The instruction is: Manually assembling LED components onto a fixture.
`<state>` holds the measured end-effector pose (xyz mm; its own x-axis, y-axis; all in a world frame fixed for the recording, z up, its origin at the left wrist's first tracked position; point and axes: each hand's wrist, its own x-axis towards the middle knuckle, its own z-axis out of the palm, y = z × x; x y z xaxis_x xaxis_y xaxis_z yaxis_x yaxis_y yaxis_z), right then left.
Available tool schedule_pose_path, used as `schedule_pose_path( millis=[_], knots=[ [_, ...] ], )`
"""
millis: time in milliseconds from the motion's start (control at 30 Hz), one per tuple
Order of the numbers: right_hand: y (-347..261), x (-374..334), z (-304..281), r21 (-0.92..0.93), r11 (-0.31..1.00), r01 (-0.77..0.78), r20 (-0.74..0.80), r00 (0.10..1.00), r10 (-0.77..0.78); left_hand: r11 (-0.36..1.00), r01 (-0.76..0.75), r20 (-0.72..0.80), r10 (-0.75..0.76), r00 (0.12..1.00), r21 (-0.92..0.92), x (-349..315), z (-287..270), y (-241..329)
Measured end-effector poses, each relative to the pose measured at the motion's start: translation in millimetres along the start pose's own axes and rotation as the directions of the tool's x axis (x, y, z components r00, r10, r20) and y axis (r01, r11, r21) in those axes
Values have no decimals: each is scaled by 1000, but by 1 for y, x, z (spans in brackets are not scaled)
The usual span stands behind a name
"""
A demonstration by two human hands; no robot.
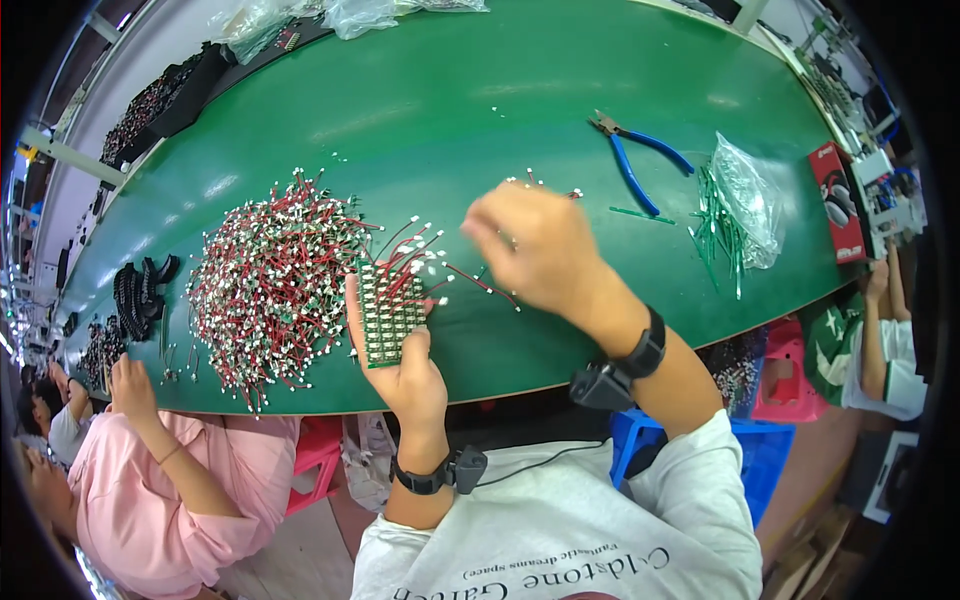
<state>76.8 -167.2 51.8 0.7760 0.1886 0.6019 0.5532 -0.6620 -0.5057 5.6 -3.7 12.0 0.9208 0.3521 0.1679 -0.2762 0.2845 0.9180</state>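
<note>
Held in left hand (408,380) near front edge of surface (520,355), right of wire heap (275,290): circuit-board panel (388,325), pinched between fingers and thumb. Above surface: right hand (540,245), fingers curled, blurred; cannot tell if pinching. Advisable: grip panel edges, keep leads (412,243) untangled.

One circuit panel (388,325), one wire heap (275,285), one cutter (626,170) — perhaps four black strips (127,292)

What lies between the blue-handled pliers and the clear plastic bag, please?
In the head view, thin green strips lie between the pliers and the bag.
</note>
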Motion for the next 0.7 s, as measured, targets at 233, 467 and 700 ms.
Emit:
schedule_pose_path(
  millis=[233, 467, 700],
  knots=[
    [39, 1, -13, -392, 891, -228, 180, 931, 317, 1000, 6, -31, -7, 1000, -29, -2, -1, -6],
    [29, 13, -19, 292, 917, -274, 111, 961, 252, 1000, 12, -11, -12, 1000, -25, -1, -4, -6],
    [18, 13, -16, 655, 634, -410, 269, 911, 311, 999, 29, 1, -29, 1000, -42, 0, -3, -2]
  ],
)
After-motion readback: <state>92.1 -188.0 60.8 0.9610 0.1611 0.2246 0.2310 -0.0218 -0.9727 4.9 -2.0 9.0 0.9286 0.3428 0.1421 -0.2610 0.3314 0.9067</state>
